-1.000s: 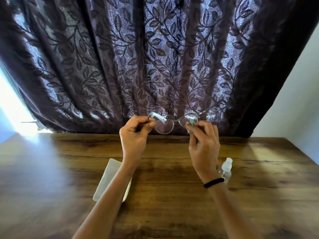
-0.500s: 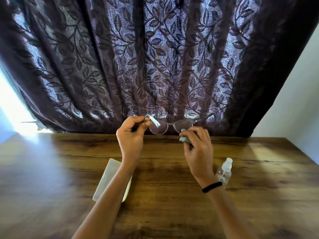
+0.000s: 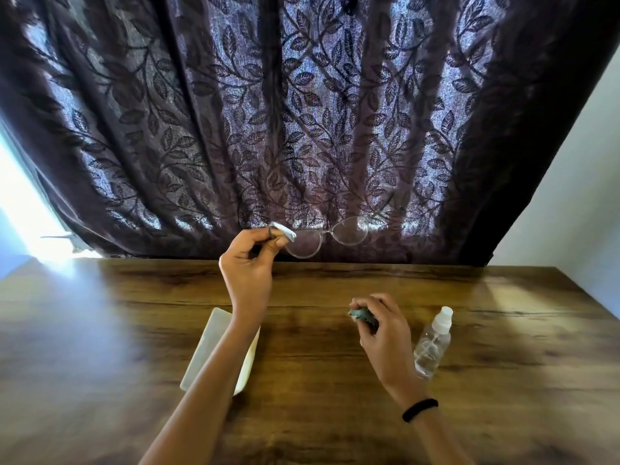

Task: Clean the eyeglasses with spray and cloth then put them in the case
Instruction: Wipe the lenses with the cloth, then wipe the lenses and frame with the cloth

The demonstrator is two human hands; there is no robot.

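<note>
My left hand [image 3: 250,263] pinches the clear-framed eyeglasses [image 3: 327,235] by their left end and holds them up in front of the curtain, the far temple sticking out to the right. My right hand [image 3: 382,327] is lower, just above the wooden table [image 3: 100,330], with its fingers curled round a small crumpled teal cloth [image 3: 363,316]. A clear spray bottle [image 3: 431,344] with a white nozzle stands on the table right of that hand. The pale glasses case [image 3: 209,344] lies on the table, partly hidden under my left forearm.
A dark leaf-patterned curtain [image 3: 302,129] hangs along the table's far edge. A white wall [image 3: 577,196] stands at the right, and bright light comes in at the far left.
My right hand has left the right lens and dropped toward the table with the cloth. The left hand still holds the glasses up, now tilted with the right side higher.
</note>
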